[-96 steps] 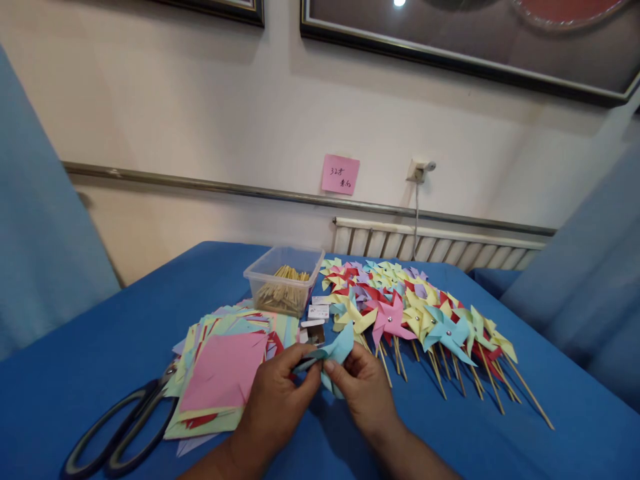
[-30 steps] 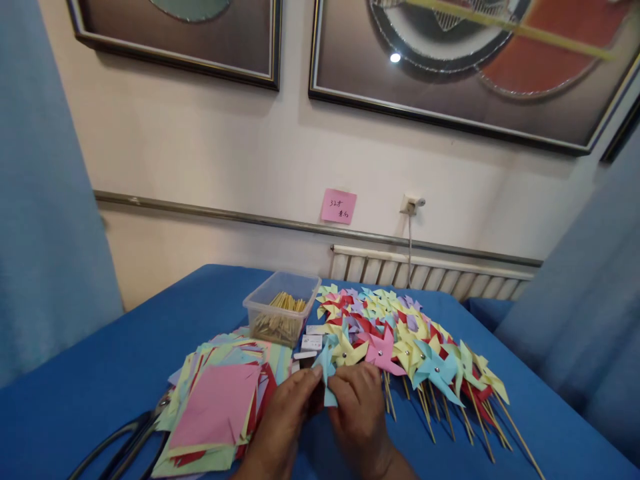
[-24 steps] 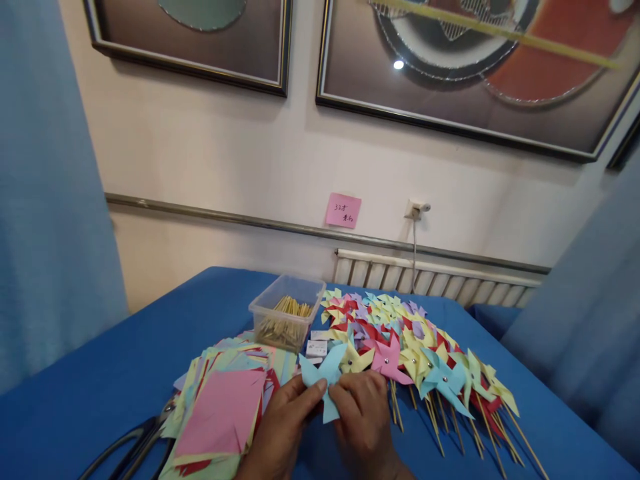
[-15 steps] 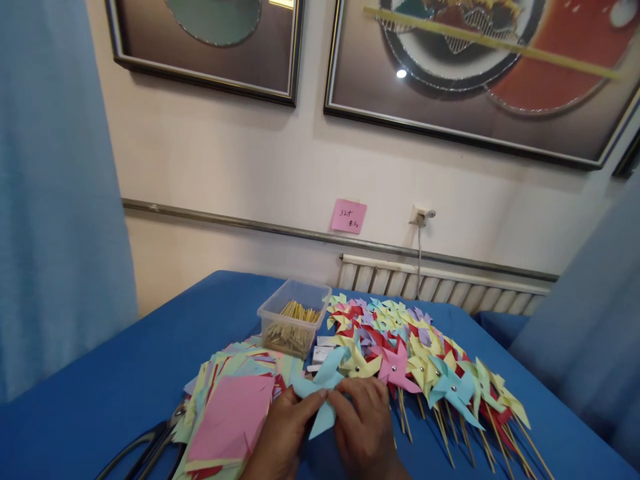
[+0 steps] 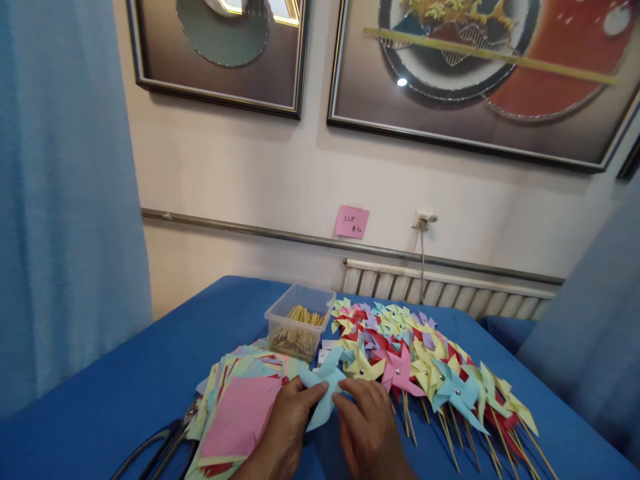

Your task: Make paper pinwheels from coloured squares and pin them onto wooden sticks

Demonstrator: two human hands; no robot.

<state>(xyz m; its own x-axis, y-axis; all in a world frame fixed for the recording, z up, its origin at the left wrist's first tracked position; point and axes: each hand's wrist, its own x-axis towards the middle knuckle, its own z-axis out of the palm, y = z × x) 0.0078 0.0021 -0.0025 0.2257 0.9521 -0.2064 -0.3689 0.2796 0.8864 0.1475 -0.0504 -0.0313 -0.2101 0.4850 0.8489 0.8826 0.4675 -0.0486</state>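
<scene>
"Pale-blue paper: what shape, and where?"

"Folded into a pinwheel (image 5: pixel 326 381), held up over the blue table (image 5: pixel 170 377). Call it the clock's centre, with 12 toward the wall (image 5: pixel 225 167)."

"How is it held?"

"The left hand (image 5: pixel 290 419) is clamped on it, thumb over the middle, probably so the folds cannot spring loose. The right hand (image 5: pixel 367 421) meets its edge from 4 o'clock, fingers curled close together; I cannot tell whether they grip anything."

"What lies around?"

"Small boxes (image 5: pixel 330 344) at 12. At 11, a clear tub (image 5: pixel 300 325) keeps sticks (image 5: pixel 305 315) together. From 1 to 3, others like it form a heap (image 5: pixel 400 370), stems toward 5, seemingly to spare the paper arms. Loose sheets (image 5: pixel 243 417) are piled at 9; scissors (image 5: pixel 165 447) lie at 8, handles nearest, blades hidden."

"Anything in the way?"

"The pinwheel partly screens the boxes, the left hand covers the sheets' edge, and the heap crowds in at 1."
</scene>
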